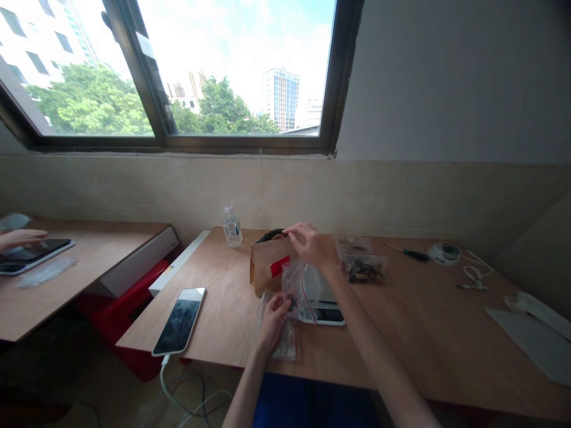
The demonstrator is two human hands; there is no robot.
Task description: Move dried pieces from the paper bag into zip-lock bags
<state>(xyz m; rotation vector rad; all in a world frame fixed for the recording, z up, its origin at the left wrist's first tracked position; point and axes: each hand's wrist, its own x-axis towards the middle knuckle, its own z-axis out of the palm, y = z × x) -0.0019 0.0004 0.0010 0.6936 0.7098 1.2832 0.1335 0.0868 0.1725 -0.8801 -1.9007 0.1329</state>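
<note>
My left hand (274,321) is shut on the upper edge of a clear zip bag (301,291) with a red-lined seal, which stands in front of a brown paper bag (267,267) with a red label. A second clear bag (284,342) lies under my left hand. My right hand (310,245) sits above, its fingers apart and resting at the top of the paper bag, close to a black item (270,236) at its mouth. A white device with a dark display (328,314) lies partly hidden behind the clear bag.
On the plywood desk (232,333) are a phone (179,321) on a white cable, a water bottle (232,227), bags of dark parts (363,267), a screwdriver (413,254), and a tape roll (444,252). At left, a co-worker's hand (20,239) rests by a tablet (35,252).
</note>
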